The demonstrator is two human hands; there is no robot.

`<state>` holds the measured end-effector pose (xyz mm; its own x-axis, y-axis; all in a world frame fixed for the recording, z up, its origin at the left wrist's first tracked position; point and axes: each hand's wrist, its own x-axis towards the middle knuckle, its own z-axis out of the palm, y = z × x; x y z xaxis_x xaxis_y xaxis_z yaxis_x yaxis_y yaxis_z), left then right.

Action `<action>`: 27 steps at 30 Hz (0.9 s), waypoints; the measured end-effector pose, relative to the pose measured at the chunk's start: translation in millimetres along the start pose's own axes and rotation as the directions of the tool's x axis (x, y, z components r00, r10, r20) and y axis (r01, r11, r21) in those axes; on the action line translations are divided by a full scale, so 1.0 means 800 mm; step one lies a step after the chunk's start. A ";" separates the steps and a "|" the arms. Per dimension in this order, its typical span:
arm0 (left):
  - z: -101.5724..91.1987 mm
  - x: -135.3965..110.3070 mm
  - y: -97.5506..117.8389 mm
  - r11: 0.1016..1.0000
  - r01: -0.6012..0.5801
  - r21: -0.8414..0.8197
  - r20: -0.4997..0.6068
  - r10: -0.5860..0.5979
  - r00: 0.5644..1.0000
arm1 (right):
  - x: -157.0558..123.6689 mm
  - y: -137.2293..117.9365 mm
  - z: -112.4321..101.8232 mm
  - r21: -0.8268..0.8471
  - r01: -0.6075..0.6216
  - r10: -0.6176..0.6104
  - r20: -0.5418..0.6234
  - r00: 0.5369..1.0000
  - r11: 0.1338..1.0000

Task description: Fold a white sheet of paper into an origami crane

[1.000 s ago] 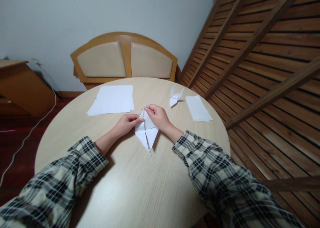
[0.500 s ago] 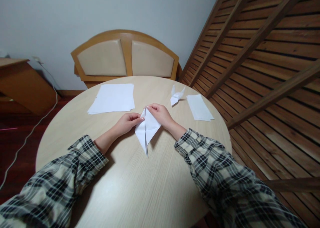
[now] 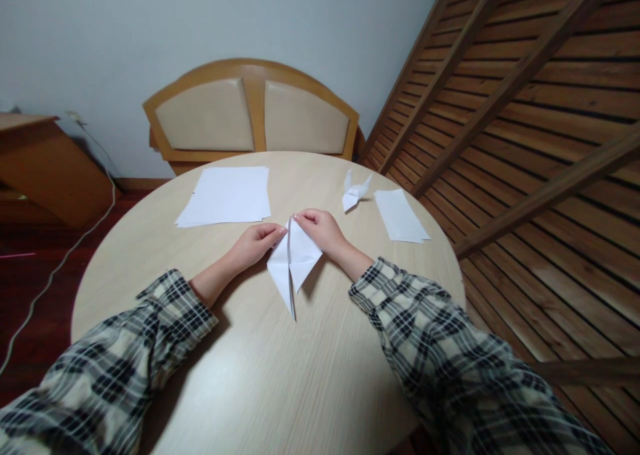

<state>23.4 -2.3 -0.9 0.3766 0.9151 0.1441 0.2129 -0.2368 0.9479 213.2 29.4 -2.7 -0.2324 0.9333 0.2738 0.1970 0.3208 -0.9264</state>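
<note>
Between my hands is a folded sheet of white paper, kite-shaped, with a slit down its middle and its long point towards me. My left hand pinches its upper left edge between thumb and fingers. At the top corner, my right hand grips the paper with the thumb in front; the other fingers are partly hidden behind it. Beyond my right hand a folded white paper figure with two upright points stands on the table.
A stack of white paper sheets lies at the back left of the round wooden table. Narrower paper strips lie near the right edge. Behind stands a padded wooden headboard, and a slatted wooden panel rises at the right.
My left hand has shifted slightly up and left along the paper's edge. The folded paper's lower point has tipped a little lower, and its two lower flaps sit slightly wider. My right hand barely moved.
</note>
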 end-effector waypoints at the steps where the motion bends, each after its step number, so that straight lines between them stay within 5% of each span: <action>1: 0.000 0.000 0.001 1.000 -0.004 0.011 -0.007 0.004 1.000 | 0.000 0.000 0.001 0.007 0.001 -0.001 0.001 1.000 1.000; 13: 0.001 -0.002 0.000 1.000 -0.012 -0.002 -0.026 0.012 1.000 | -0.003 -0.005 0.002 0.033 0.038 -0.039 0.028 0.999 0.999; 21: -0.003 -0.005 0.001 0.998 0.005 -0.070 0.065 0.000 0.998 | -0.010 -0.011 0.003 0.313 -0.244 0.207 0.146 0.967 0.918; 27: -0.003 -0.005 0.000 0.978 0.065 -0.201 0.104 -0.045 0.994 | -0.013 -0.017 0.000 0.433 -0.359 0.267 0.260 0.928 0.827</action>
<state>19.9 -4.9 -0.6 0.4584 0.8859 0.0714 0.0516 -0.1067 0.9929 213.1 15.3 6.8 -0.4107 0.9098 -0.0605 -0.1656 -0.1397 -0.9762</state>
